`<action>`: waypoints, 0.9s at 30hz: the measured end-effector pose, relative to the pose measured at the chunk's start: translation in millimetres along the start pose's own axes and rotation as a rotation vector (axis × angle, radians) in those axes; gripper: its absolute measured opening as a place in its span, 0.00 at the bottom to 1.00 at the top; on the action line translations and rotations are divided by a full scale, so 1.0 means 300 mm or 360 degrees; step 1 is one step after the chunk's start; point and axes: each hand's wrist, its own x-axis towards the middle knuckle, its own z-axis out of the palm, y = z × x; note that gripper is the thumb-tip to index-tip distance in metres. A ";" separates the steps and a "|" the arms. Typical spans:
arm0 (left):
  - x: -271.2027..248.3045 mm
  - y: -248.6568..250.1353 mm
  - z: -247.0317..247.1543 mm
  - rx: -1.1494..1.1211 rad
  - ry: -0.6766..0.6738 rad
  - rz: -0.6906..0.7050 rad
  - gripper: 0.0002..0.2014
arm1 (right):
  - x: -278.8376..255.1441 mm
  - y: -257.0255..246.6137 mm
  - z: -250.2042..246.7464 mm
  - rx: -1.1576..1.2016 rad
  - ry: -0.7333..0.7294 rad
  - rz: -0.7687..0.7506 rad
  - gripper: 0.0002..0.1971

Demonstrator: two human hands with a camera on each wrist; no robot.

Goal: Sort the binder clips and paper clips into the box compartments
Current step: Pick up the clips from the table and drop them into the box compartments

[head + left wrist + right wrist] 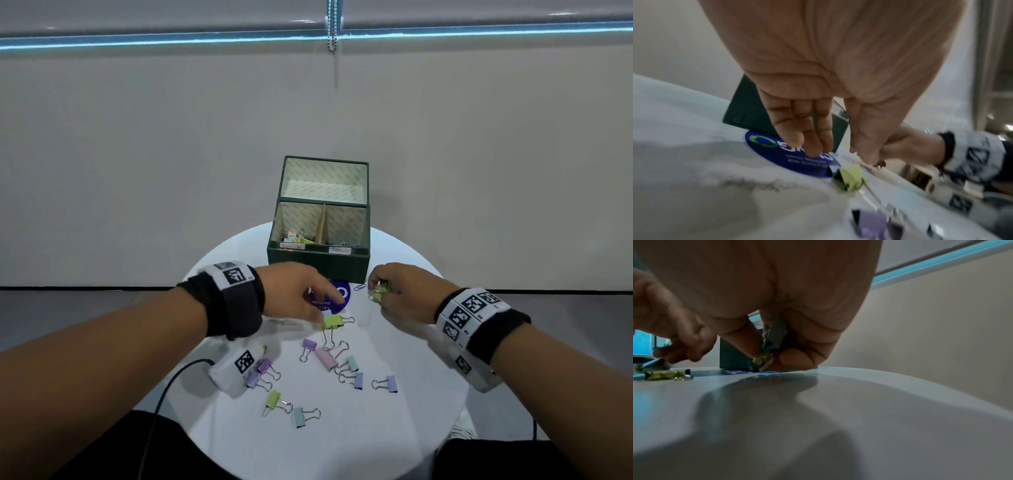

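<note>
The green box [318, 263] stands at the table's far side. Its front-left compartment holds several binder clips [296, 236]; the front-right one holds paper clips [342, 244]. My left hand [325, 308] hangs over the blue sticker [337, 301], fingers [807, 142] straight, with thumb and fingertips just above a green binder clip [334, 321] [851, 177] lying on the table. My right hand [376, 291] [772, 360] sits low beside the box and grips a green binder clip [380, 293] [762, 361], with a duller clip [777, 332] tucked deeper in the palm. A blue paper clip [359, 287] lies between the hands.
Several pastel binder clips lie loose on the round white table [411, 342], among them a pink one [326, 358], a purple one [309, 344] and a teal one [299, 416]. A black cable [161, 404] runs off the near left edge. The box's back compartment [323, 188] shows only its lining.
</note>
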 end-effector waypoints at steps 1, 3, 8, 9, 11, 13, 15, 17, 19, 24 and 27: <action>0.001 0.018 0.009 0.0144 -0.0052 0.0026 0.19 | -0.002 -0.003 -0.002 -0.0015 -0.0008 -0.0012 0.07; 0.004 0.045 0.026 0.0369 -0.0094 0.0048 0.19 | -0.009 -0.012 -0.009 -0.0011 -0.0012 0.0000 0.08; -0.006 0.032 0.048 0.0261 0.0014 -0.0040 0.10 | -0.026 -0.017 -0.016 0.0037 0.0071 0.0027 0.04; -0.012 0.021 0.044 0.0221 0.0035 -0.0064 0.09 | -0.026 -0.016 -0.016 0.0042 0.0088 0.0020 0.06; -0.026 -0.003 0.031 0.0084 0.0080 -0.0095 0.08 | -0.031 -0.028 -0.023 0.0064 0.0093 0.0007 0.08; -0.039 -0.026 0.012 -0.0128 0.0144 -0.0133 0.08 | -0.033 -0.040 -0.024 0.0065 0.0110 -0.0036 0.08; -0.042 -0.043 -0.005 -0.0228 0.0185 -0.0156 0.14 | -0.037 -0.064 -0.034 0.0047 0.0080 -0.0081 0.09; -0.034 -0.040 -0.015 -0.0105 0.0160 -0.0160 0.19 | -0.045 -0.108 -0.052 0.0094 -0.0070 -0.0083 0.11; -0.018 -0.017 -0.015 0.0204 0.0105 -0.0137 0.19 | -0.048 -0.157 -0.054 0.0107 -0.0221 -0.0108 0.09; 0.005 0.057 0.041 0.0562 0.0011 -0.0022 0.10 | -0.019 -0.211 0.014 -0.0193 -0.0215 -0.0059 0.13; 0.007 0.076 0.066 0.0653 0.0033 -0.0045 0.09 | 0.000 -0.217 0.025 -0.0258 -0.0247 -0.0100 0.18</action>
